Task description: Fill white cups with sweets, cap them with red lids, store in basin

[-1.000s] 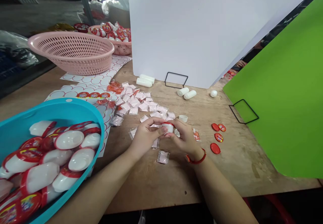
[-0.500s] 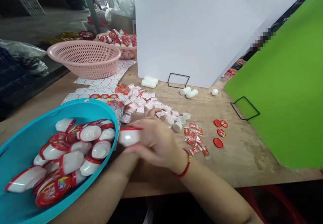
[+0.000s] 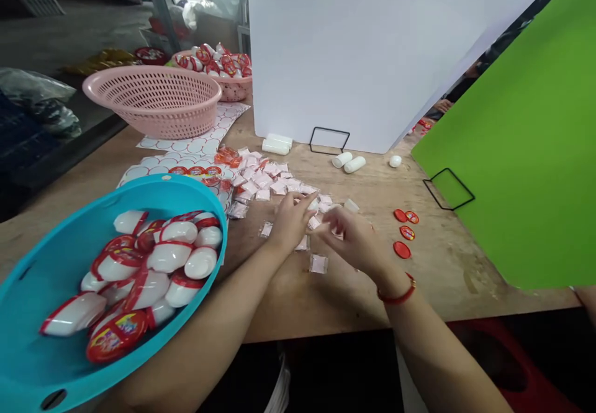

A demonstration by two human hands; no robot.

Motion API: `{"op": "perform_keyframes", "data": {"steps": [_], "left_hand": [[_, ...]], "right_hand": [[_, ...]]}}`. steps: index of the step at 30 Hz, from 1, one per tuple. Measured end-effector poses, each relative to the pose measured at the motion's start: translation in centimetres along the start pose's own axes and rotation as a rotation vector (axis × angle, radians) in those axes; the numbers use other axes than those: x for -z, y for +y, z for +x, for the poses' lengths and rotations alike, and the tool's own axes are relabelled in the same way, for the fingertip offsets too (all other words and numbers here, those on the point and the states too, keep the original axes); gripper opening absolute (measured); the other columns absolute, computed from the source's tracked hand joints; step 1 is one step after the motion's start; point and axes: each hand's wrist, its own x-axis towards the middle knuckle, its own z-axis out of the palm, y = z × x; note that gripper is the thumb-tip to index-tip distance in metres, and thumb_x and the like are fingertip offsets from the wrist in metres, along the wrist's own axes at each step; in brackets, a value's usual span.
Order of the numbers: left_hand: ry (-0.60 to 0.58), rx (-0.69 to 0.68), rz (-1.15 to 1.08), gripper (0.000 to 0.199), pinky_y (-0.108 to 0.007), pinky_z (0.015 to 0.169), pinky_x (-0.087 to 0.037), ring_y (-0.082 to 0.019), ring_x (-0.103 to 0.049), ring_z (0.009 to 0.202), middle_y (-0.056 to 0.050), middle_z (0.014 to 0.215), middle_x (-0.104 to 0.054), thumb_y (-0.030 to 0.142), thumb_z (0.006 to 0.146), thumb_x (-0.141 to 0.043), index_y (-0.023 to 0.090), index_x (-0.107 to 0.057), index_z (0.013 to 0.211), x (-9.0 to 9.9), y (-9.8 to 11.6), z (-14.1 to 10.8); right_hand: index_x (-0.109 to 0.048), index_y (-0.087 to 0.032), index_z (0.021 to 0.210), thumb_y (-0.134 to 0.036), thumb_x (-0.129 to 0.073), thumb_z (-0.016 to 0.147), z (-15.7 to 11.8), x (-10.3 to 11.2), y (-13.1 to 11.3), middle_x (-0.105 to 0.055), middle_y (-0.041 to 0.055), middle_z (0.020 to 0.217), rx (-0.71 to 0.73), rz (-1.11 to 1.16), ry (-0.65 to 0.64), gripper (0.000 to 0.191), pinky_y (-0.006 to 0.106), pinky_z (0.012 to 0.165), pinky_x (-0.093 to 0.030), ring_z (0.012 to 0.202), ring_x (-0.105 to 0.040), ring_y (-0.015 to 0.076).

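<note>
Since neither the left hand (image 3: 291, 222) nor the right hand (image 3: 352, 242) shows a bottle at this moment, the lot on the wooden tabletop (image 3: 298, 304) is entered from left to right. Item: a grey plastic bag (image 3: 32, 84), beyond the tabletop's edge. Item: a teal plastic basin (image 3: 139, 181), at the near left, filled with white bottles (image 3: 168, 258) banded in red, with one printed red lid (image 3: 116, 336) lying among them. Item: a pink plastic basket (image 3: 153, 87), and behind it a second pink basket (image 3: 233, 90) heaped with more red-banded bottles (image 3: 214, 59). Item: printed sheets of circular labels (image 3: 186, 162), running under the basin's far rim. Item: a scatter of clear sachets with pink contents (image 3: 263, 183), with orange sachets (image 3: 228, 156) at its far left. The left hand lies open, fingers extended at the pile's near edge; the right hand curls toward it, close by but not pressed against it. Whether its fingertips pinch a sachet cannot be told. Item: one loose sachet (image 3: 318, 264), just below the hands. Item: a red cord bracelet (image 3: 398, 296) on the right wrist. Item: white bottle bodies (image 3: 349, 163), near a black wire stand (image 3: 329, 140) before a white board (image 3: 363, 59). Item: red lids (image 3: 401, 249), right of the hands. Item: a green board (image 3: 512, 140), at far right.
</note>
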Motion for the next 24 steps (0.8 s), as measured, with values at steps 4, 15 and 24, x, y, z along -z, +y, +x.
{"op": "perform_keyframes", "data": {"steps": [4,15,24], "left_hand": [[0.099,0.06,-0.133,0.036,-0.039,0.098,-0.05,-0.021,-0.059,0.102,-0.008,0.115,-0.058,0.02,0.086,-0.068,0.023,-0.066,0.122,0.6,0.4,0.3],[0.005,0.447,-1.052,0.033,-0.019,0.067,-0.043,-0.01,-0.057,0.077,0.0,0.088,-0.06,0.034,0.078,-0.078,0.02,-0.06,0.102,0.8,2.7,-0.4],[-0.341,0.173,-0.744,0.04,-0.032,0.095,-0.047,-0.018,-0.061,0.103,-0.006,0.116,-0.067,0.042,0.087,-0.071,0.021,-0.064,0.12,0.8,3.1,-1.7]], "right_hand": [[-0.068,-0.019,0.094,-0.016,-0.074,0.08,-3.2,0.4,3.3,-0.066,0.0049,0.09,-0.159,-0.169,-0.463,0.015,0.031,0.074,-0.046,0.081,-0.06,0.0186],[-0.065,-0.021,0.083,-0.042,-0.075,0.079,-1.3,0.5,3.1,-0.065,0.0007,0.073,-0.283,0.28,-0.178,0.024,0.029,0.061,-0.046,0.066,-0.06,0.0169],[-0.067,-0.02,0.087,-0.048,-0.074,0.073,0.3,-0.2,4.2,-0.059,0.001,0.078,-0.244,0.033,0.12,0.032,0.029,0.058,-0.044,0.063,-0.054,0.0145]]}}
